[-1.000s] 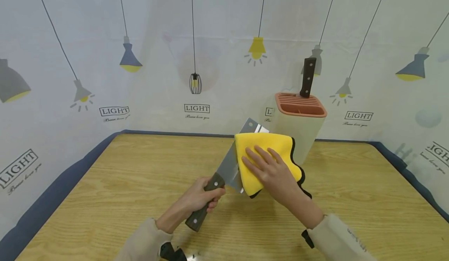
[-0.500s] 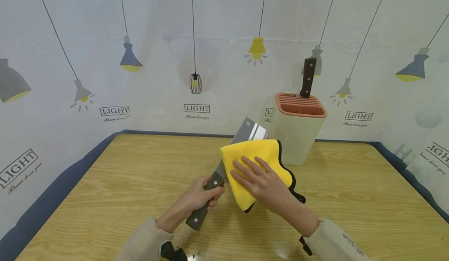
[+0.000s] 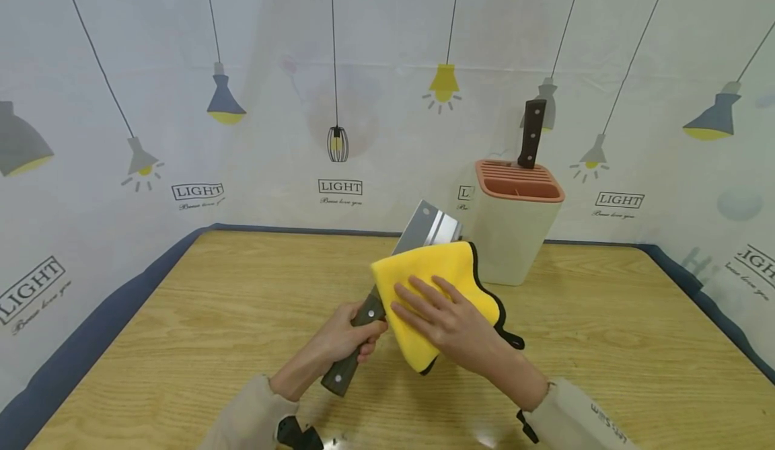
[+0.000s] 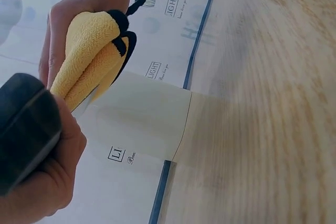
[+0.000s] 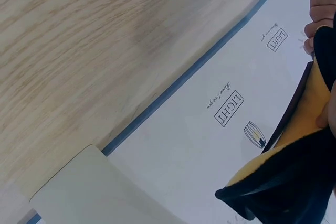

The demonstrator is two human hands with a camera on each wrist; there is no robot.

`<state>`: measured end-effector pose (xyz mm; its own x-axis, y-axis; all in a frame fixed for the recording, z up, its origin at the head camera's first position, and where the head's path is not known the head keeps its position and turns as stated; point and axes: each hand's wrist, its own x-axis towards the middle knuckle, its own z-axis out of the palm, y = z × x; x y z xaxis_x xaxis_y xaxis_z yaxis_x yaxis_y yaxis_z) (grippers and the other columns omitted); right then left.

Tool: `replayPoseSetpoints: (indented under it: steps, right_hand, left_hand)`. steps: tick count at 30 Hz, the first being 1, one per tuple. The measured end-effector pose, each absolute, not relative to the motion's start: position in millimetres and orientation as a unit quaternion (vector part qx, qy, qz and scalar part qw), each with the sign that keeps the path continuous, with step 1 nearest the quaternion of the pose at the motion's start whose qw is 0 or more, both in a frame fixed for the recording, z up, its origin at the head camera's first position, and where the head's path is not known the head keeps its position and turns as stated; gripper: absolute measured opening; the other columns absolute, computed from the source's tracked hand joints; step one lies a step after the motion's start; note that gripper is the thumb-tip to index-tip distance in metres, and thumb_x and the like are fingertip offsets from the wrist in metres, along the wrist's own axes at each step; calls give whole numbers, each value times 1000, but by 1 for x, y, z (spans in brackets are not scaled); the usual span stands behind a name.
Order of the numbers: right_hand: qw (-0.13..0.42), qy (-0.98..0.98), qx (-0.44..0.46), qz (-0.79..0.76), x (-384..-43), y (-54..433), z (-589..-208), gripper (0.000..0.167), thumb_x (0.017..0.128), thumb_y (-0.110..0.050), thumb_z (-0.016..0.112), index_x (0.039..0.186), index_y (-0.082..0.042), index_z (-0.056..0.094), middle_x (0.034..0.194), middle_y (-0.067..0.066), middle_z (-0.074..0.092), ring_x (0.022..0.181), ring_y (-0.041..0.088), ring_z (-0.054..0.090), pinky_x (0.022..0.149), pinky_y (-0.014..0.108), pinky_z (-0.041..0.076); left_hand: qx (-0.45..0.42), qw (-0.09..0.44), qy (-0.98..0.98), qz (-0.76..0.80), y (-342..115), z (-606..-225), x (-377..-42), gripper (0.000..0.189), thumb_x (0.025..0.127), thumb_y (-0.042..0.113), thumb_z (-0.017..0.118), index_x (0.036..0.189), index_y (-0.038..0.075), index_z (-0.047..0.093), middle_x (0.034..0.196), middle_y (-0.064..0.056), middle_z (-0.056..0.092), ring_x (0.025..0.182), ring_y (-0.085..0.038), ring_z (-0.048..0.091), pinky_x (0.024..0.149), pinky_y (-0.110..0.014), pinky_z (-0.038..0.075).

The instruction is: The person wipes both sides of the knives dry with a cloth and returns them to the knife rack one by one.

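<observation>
My left hand (image 3: pixel 348 339) grips the dark riveted handle of a cleaver (image 3: pixel 418 228), its broad steel blade slanting up and to the right. Over the blade's lower part lies a folded yellow cloth (image 3: pixel 436 268) with black edging. My right hand (image 3: pixel 445 319) holds this cloth against the blade, its fingers spread across the top and its thumb hidden in the head view. From the left wrist, the folds of the cloth (image 4: pixel 86 51) bulge on the near side of the blade. In the right wrist view a digit shows on the yellow underside of the cloth (image 5: pixel 299 119).
Behind the blade, at the back right, stands a cream knife block (image 3: pixel 508 245) with a slotted orange top. One dark-handled knife (image 3: pixel 531 134) sticks up from it. A wooden table (image 3: pixel 242 288) extends to a lamp-printed backdrop (image 3: pixel 272 100).
The right hand and cloth have slid down and left along the blade towards the handle, uncovering more of the blade's far end. The left hand stays nearly still.
</observation>
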<state>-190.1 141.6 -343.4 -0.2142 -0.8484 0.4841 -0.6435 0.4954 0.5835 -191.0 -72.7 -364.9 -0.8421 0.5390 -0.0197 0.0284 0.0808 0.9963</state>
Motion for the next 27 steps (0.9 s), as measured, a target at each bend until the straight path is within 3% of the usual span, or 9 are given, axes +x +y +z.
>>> replayPoseSetpoints:
  steps: [2, 5, 6, 9, 12, 27]
  right_hand:
    - [397, -768, 486, -126, -191, 142, -343, 32, 89, -5, 49, 119, -13, 57, 127, 9, 49, 116, 26, 46, 93, 43, 39]
    - [395, -772, 484, -120, -191, 143, -342, 44, 99, -5, 18, 119, -13, 57, 128, 9, 49, 117, 26, 46, 93, 43, 39]
    - [394, -774, 481, -118, -192, 144, -342, 44, 98, -4, 19, 119, -13, 57, 128, 9, 49, 117, 26, 46, 93, 43, 39]
    - [383, -787, 471, -111, -194, 147, -340, 35, 89, 0, 48, 121, -12, 55, 129, 9, 48, 118, 27, 44, 94, 43, 38]
    - [381, -797, 456, -104, -198, 151, -337, 57, 68, -1, 72, 121, -12, 55, 129, 8, 48, 119, 26, 44, 94, 43, 38]
    - [386, -827, 402, -75, -222, 167, -331, 58, 68, 1, 73, 121, -10, 55, 127, 10, 49, 115, 28, 46, 90, 44, 41]
  left_hand:
    - [204, 197, 707, 648, -73, -365, -191, 12, 90, 10, 49, 88, -2, 46, 56, 2, 42, 42, -6, 40, 41, -19, 37]
    - [204, 198, 706, 649, -73, -365, -191, 14, 90, 9, 49, 92, -4, 47, 56, 2, 43, 43, -6, 40, 41, -18, 37]
    - [203, 198, 705, 650, -74, -365, -191, 14, 90, 10, 50, 92, -5, 47, 56, 2, 43, 43, -6, 40, 41, -18, 37]
    - [200, 200, 704, 651, -74, -365, -190, 14, 90, 9, 50, 92, -4, 47, 57, 2, 43, 43, -6, 40, 41, -18, 37]
    - [197, 202, 702, 654, -75, -365, -190, 11, 90, 7, 49, 90, -3, 47, 57, 1, 43, 43, -6, 40, 40, -18, 37]
    - [198, 217, 699, 652, -78, -366, -188, 12, 89, 9, 52, 87, -1, 46, 57, 1, 43, 43, -6, 40, 40, -19, 37]
